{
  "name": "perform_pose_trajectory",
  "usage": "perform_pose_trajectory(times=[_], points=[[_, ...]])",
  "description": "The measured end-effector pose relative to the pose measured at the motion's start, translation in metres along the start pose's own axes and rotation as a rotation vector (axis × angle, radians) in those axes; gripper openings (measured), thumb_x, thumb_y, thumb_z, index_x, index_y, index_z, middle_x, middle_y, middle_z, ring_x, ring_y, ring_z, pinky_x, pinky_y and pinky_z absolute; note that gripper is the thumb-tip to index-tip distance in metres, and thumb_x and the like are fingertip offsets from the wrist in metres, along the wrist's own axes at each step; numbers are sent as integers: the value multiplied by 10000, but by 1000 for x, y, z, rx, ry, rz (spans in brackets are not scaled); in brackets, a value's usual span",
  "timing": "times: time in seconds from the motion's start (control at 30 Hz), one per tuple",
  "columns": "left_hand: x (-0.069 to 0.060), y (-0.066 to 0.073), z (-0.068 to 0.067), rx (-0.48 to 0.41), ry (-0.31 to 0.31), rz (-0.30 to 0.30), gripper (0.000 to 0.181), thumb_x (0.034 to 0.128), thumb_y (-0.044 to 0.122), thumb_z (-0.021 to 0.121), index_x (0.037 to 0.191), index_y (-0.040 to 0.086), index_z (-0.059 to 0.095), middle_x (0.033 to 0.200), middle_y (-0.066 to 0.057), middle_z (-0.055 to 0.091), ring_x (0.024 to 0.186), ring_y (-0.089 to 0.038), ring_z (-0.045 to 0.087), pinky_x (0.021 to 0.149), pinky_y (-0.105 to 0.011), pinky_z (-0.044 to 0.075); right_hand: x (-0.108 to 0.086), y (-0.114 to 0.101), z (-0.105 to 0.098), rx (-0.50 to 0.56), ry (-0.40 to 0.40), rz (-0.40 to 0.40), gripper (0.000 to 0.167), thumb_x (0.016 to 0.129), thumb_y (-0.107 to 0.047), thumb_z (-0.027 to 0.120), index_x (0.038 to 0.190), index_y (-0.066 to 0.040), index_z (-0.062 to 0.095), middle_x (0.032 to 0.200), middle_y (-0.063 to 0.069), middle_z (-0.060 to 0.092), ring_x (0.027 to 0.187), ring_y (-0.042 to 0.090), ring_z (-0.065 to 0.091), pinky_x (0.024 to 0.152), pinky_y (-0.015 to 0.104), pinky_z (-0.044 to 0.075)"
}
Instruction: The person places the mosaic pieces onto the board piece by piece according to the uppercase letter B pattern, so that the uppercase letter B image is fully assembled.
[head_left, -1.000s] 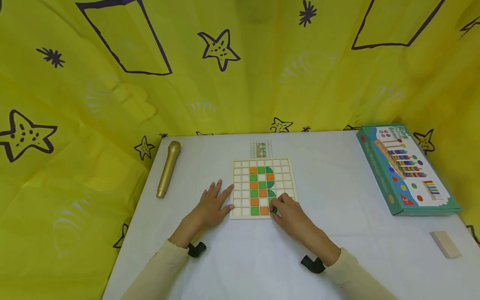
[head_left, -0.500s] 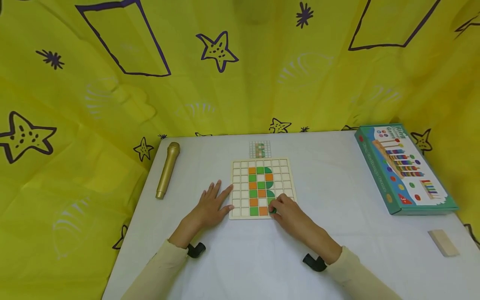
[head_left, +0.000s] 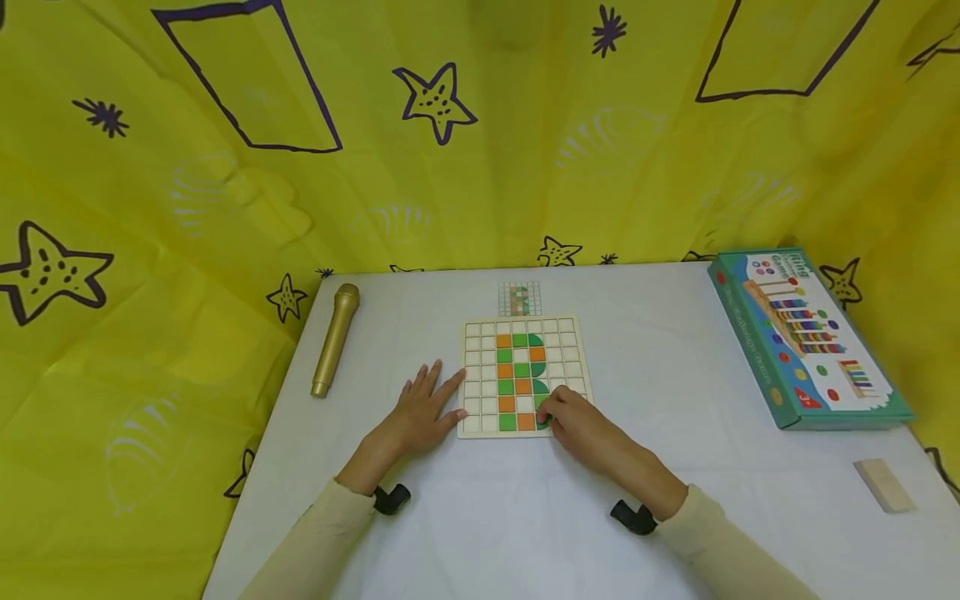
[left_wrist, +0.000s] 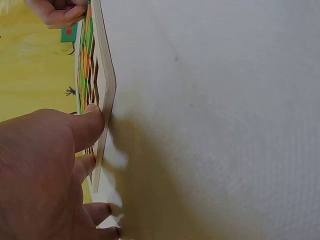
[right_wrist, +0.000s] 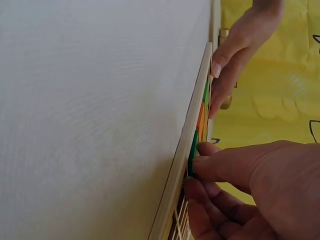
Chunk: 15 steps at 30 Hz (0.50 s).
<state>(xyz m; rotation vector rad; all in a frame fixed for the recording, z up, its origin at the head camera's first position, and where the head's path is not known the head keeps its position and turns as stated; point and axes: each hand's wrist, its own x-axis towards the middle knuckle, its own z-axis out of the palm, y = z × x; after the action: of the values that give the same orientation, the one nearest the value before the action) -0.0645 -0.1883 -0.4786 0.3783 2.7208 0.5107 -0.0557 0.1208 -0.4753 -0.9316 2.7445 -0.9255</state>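
Note:
A wooden grid board [head_left: 472,329] lies on the white table with orange, light green and dark green tiles forming a B shape. At its lower right, my right hand [head_left: 588,429] has thumb and fingertips on a dark green rounded tile [head_left: 544,422], pinching it at the bottom row. The right wrist view has this green tile [right_wrist: 192,152] low against the board's surface, under the thumb; the fingers partly hide it. My left hand [head_left: 420,417] is spread flat at the board's left edge, thumb and index finger touching the rim. Its thumb [left_wrist: 90,125] rests on that edge.
A small printed pattern card [head_left: 519,298] lies just behind the board. A gold microphone [head_left: 336,340] is at the left, a green game box [head_left: 813,337] at the right. A wooden block [head_left: 885,485] sits near the right edge. Yellow patterned cloth [head_left: 495,150] hangs behind.
The dark green tile, earlier held tilted by my right fingers, now lies flatter in the bottom row. My right hand has shifted slightly; the left hand stays still on the edge.

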Motion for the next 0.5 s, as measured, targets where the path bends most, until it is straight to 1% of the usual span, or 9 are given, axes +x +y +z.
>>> perform_pose_trajectory(times=[0.2,0.27,0.4,0.5], points=[[3,-1,0,-5,-9,2,705,1083,507,534,1691,260,275,1765,-209,77,1624,-462,37,1278,-671,111,3,4,6,-50,58,-53,175,924,98,707,952,-71,745,944,5,605,893,183,608,814,322,568],[4,-1,1,-6,-12,4,704,1081,504,541,1689,262,283,1765,-206,84,1624,-460,47,1279,-667,116,2,4,7,-69,63,-48,192,904,99,718,956,-83,752,950,-6,607,901,184,608,817,335,556],[5,-2,1,-19,-15,4,709,1077,498,551,1688,254,286,1764,-207,88,1624,-457,47,1281,-663,114,0,4,6,-69,28,-24,238,879,112,691,979,-94,755,981,-13,604,916,178,591,824,360,538],[5,-2,1,-27,-13,3,715,1076,491,559,1688,239,288,1762,-213,92,1624,-459,46,1280,-665,114,0,6,5,-53,-3,-17,239,877,112,683,998,-84,746,998,-4,599,925,173,591,837,350,550]])
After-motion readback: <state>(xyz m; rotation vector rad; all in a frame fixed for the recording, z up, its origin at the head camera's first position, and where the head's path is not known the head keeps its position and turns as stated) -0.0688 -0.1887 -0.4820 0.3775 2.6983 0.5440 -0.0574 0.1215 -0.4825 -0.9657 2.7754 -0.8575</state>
